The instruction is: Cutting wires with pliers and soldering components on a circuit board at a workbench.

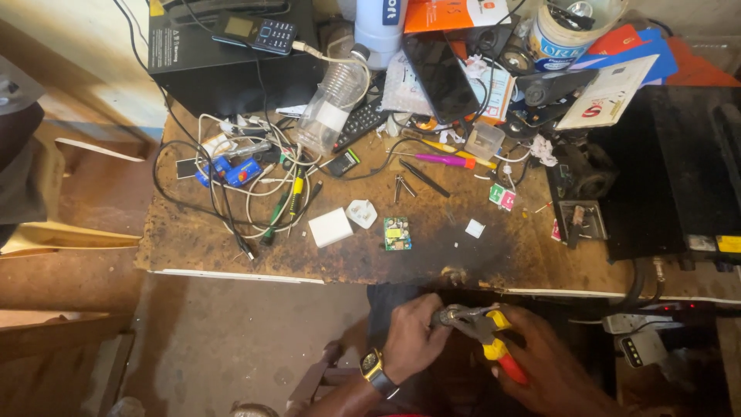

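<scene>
Below the front edge of the workbench [231, 247], my right hand [544, 363] grips pliers [486, 332] with yellow and red handles. Their dark jaws point left toward my left hand [413, 336]. My left hand, with a gold watch on the wrist, pinches something small at the jaws; I cannot tell what it is. On the bench above lie a small green circuit board [397, 233], a white square charger shell [330, 227] and a white plug piece [360, 212].
The bench is crowded: tangled cables [231, 166], a clear plastic bottle [332, 100], screwdrivers [444, 160], a smartphone [441, 76], a keypad phone [256, 32] on a black box, papers and a tub at the back right. A black unit [671, 177] sits at the right. Bare floor lies at the left.
</scene>
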